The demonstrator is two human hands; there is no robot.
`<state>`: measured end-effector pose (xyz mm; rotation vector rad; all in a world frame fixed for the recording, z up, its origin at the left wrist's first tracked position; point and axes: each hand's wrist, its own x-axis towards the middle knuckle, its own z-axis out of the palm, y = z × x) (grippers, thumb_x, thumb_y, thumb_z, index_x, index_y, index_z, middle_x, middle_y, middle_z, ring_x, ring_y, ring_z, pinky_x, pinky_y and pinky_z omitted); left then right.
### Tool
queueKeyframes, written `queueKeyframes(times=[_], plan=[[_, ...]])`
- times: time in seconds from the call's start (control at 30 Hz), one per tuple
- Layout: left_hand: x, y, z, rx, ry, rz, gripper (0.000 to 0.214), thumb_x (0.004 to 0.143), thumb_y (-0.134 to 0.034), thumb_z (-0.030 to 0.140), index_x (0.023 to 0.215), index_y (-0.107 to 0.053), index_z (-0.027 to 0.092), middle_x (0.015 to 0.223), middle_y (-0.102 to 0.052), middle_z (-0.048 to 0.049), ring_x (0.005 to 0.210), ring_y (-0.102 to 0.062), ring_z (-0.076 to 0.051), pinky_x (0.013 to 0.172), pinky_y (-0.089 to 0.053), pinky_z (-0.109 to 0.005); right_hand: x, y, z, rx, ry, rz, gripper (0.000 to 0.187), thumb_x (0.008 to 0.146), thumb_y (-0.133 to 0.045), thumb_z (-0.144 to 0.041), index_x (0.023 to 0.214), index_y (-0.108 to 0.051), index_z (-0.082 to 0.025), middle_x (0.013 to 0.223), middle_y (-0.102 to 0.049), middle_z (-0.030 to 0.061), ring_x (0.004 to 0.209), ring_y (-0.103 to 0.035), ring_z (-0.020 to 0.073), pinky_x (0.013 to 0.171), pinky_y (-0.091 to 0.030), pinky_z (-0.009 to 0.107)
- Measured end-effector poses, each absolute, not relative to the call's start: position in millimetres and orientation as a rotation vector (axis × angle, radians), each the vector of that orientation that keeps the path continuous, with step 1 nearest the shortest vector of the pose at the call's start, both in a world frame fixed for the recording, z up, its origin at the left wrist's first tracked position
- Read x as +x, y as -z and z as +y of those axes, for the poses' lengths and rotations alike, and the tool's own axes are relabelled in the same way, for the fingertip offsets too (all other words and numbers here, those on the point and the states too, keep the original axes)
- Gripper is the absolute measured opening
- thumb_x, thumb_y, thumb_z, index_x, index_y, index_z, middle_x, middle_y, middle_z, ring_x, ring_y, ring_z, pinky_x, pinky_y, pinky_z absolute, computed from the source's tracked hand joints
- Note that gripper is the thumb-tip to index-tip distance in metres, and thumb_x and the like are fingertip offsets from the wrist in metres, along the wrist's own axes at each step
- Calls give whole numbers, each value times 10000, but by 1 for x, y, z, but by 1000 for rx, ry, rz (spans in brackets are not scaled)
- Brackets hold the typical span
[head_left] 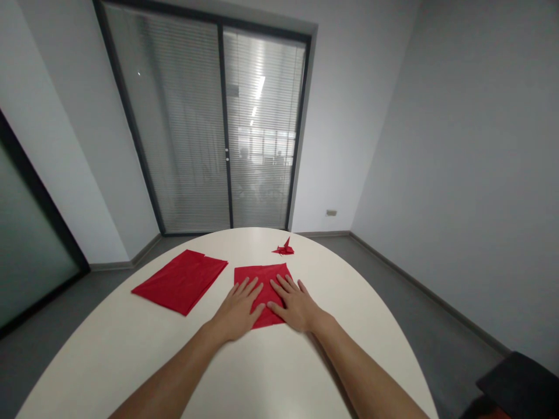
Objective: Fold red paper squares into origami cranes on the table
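Note:
A square sheet of red paper (pixel 264 273) lies flat on the round white table in front of me. My left hand (pixel 239 308) rests palm down over its left side, fingers spread. Over the right side lies my right hand (pixel 297 305), also flat with its fingers apart. Both thumbs point inward near the lower middle of the sheet, and the hands hide its side edges. Beyond the sheet sits a small folded red paper crane (pixel 285 249). To the left is a stack of larger red paper (pixel 181 282) with slightly uneven edges.
The round white table (pixel 244 384) curves away on both sides. Behind it stand glass doors (pixel 192 134) with blinds and a wall socket (pixel 331 213). A dark chair-like object (pixel 524 384) is at the lower right, beside the grey floor.

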<state>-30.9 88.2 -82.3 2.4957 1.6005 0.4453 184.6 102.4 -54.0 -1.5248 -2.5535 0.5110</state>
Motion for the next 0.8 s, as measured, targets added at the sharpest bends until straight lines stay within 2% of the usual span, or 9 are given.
queueKeyframes(times=[0.17, 0.27, 0.43, 0.63, 0.73, 0.8], plan=[[-34, 87, 91, 2445, -396, 1728, 640, 982, -360, 528, 1524, -382, 189, 1606, -301, -127, 1498, -248, -320, 1199, -210, -529, 198, 55, 110, -1648, -473, -2507, 803, 960, -281, -692, 1589, -188, -200, 1660, -101, 100, 1528, -47, 336, 1206, -27, 556], [-37, 83, 92, 2391, -358, 1858, 649, 971, -377, 529, 1521, -387, 183, 1605, -297, -141, 1497, -240, -342, 1190, -196, -561, 207, 56, 115, -1685, -494, -2479, 794, 958, -282, -698, 1589, -192, -226, 1665, -94, 86, 1526, -38, 352, 1199, -41, 573], [-48, 78, 99, 2299, -445, 2082, 583, 972, -406, 422, 1460, -463, 109, 1543, -418, -165, 1445, -362, -333, 1194, -186, -564, 216, 54, 118, -1602, -520, -2453, 819, 918, -372, -730, 1563, -300, -231, 1662, -128, 98, 1524, -63, 355, 1203, -34, 566], [-60, 83, 110, 2280, -645, 2062, 502, 955, -455, 320, 1408, -518, 114, 1447, -550, -157, 1351, -490, -307, 1145, -322, -476, 221, 48, 120, -1520, -583, -2419, 816, 814, -581, -716, 1449, -479, -214, 1634, -240, 125, 1515, -132, 355, 1208, -69, 548], [-60, 86, 113, 2278, -674, 2035, 481, 953, -470, 310, 1398, -533, 137, 1426, -571, -156, 1356, -487, -312, 1138, -331, -470, 223, 50, 122, -1490, -610, -2391, 845, 782, -624, -711, 1441, -475, -204, 1613, -295, 133, 1503, -174, 361, 1206, -84, 552], [-60, 87, 113, 2277, -687, 2013, 478, 955, -473, 313, 1395, -538, 139, 1410, -582, -166, 1362, -481, -321, 1133, -333, -476, 223, 53, 125, -1488, -594, -2336, 816, 833, -588, -673, 1470, -434, -188, 1579, -358, 147, 1475, -255, 352, 1200, -125, 541]])
